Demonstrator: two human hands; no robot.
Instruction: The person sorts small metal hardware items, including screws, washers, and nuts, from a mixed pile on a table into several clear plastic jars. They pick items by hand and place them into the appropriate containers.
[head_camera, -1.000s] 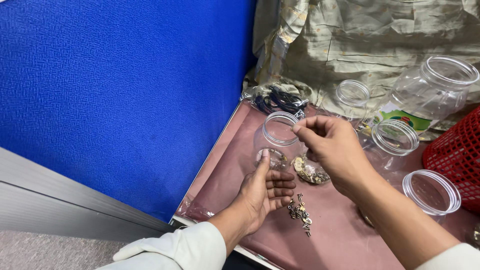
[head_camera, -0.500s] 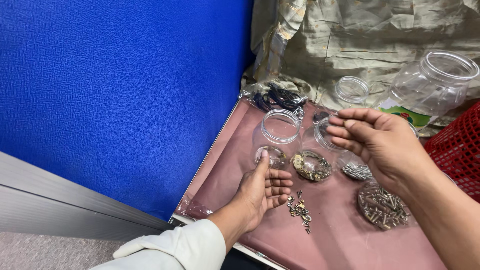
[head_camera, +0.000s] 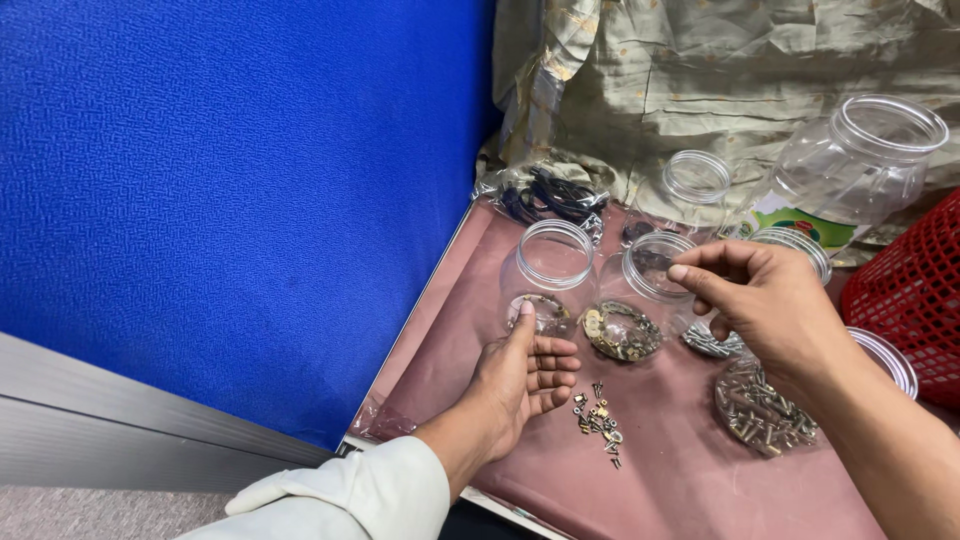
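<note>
Clear plastic jars crowd the maroon table surface, and both hands are right in among them. Left hand lies palm up, fingers loosely curled and gripping nothing, thumb tip touching the base of the near-left jar. Just right of its fingers sits a small loose heap of screws, brass and steel mixed. Right hand hovers over the next jar (the one with brass bits in the bottom), thumb and forefinger pinched together at its rim; whether anything sits in that pinch, I cannot tell. Farther right, a jar of silver screws shows under the wrist. Far off, a big jar lies tilted against cloth, beside a red basket.
</note>
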